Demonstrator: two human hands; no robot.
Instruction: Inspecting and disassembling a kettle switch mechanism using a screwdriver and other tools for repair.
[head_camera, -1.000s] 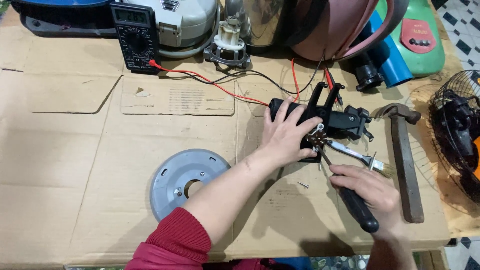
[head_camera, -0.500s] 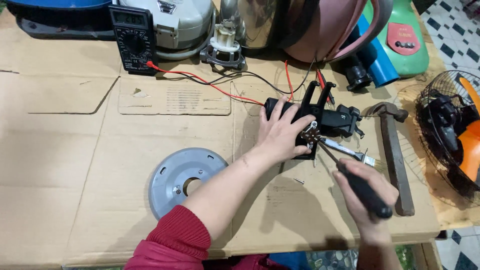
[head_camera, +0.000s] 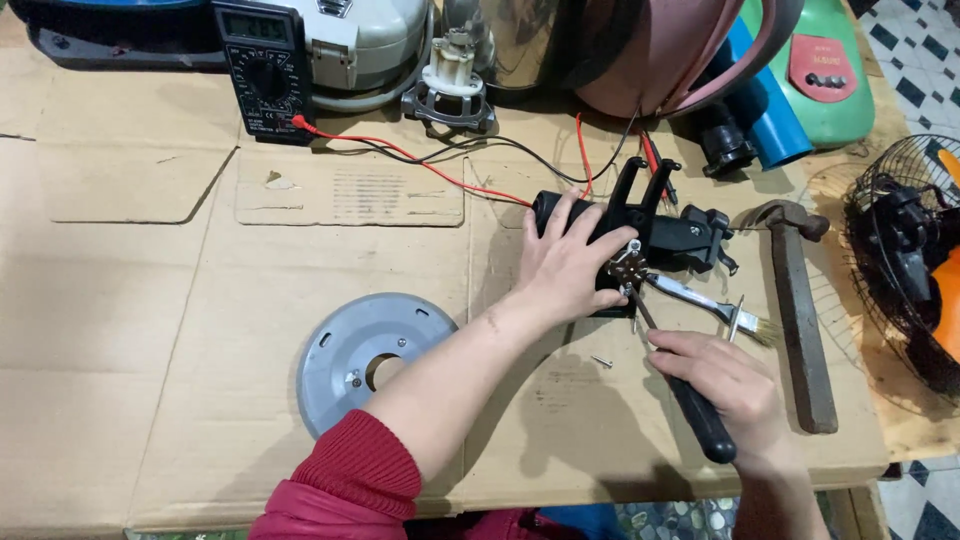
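Observation:
My left hand (head_camera: 570, 265) presses down on a black plastic appliance part (head_camera: 670, 235) lying on the cardboard-covered table (head_camera: 150, 330). My right hand (head_camera: 725, 385) grips a black-handled screwdriver (head_camera: 700, 420); its shaft angles up and left, and the tip meets a small metal fitting (head_camera: 628, 268) on the black part, just beside my left fingertips. A loose screw (head_camera: 601, 361) lies on the cardboard between my two hands.
A grey round plate (head_camera: 365, 358) lies left of my forearm. A hammer (head_camera: 800, 310) and a small brush (head_camera: 715, 305) lie to the right, with a fan cage (head_camera: 905, 260) beyond. A multimeter (head_camera: 262, 70) with red and black leads and several appliance parts line the far edge.
The view has shifted slightly. My right hand has held the screwdriver on the fitting throughout, with a small change of angle. My left hand stays on the black part.

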